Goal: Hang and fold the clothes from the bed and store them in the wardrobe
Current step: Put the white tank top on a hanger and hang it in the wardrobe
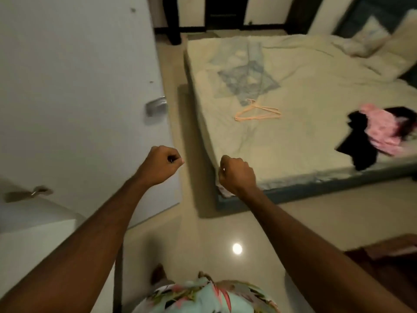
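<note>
Bed (316, 136) fills the right half of the view, low, rectangular, covered in a pale cream sheet, wrinkled, with a faded blue-grey diamond print near its far left. Dark teal base shows along the near edge.

On the bed: an orange hanger (259, 110), thin, triangular, lying flat near the left middle, apart from the clothes. At the right edge, a heap of clothes: a black garment (358, 141), limp, draping toward the near edge, and a pink garment (381, 129), crumpled, patterned, lying partly over it. Blurred there; count of pieces cannot be told. A pale pillow (365, 39) sits at the far right corner.

White wardrobe door (79, 86) stands at left, smooth, flat, with a metal handle (155, 107) near its edge. Inside of the wardrobe is not in view.

Left hand (160, 163) is raised in front of the door, fingers curled into a fist, holding nothing. Right hand (237, 172) is raised over the bed's near corner, likewise fisted and holding nothing. Both forearms bare.

Floor (225, 222) is glossy cream tile with a round light reflection (237, 248). Floral shirt (203, 297) shows at bottom.
</note>
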Tool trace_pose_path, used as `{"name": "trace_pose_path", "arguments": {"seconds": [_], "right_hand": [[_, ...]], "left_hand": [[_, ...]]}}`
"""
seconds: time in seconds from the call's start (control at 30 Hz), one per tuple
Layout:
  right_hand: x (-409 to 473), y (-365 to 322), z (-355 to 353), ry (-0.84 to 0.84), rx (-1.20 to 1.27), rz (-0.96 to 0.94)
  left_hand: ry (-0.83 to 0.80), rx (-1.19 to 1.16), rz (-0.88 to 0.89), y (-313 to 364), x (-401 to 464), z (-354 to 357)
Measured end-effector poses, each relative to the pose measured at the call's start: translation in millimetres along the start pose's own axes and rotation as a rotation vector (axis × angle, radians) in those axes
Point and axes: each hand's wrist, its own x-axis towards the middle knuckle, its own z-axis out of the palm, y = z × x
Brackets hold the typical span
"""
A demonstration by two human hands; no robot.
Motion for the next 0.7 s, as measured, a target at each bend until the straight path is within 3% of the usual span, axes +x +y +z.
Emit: {"name": "trace_pose_path", "arguments": {"seconds": [0.27, 0.7], "right_hand": [[-16, 139, -41, 0.117, -0.002, 0.336], [32, 296, -96, 0.203, -0.042, 0.616]], "left_hand": [[-0.258, 0.028, 0.307, 113, 99, 115], [-0.481, 0.051, 0.494, 213, 242, 246]]}}
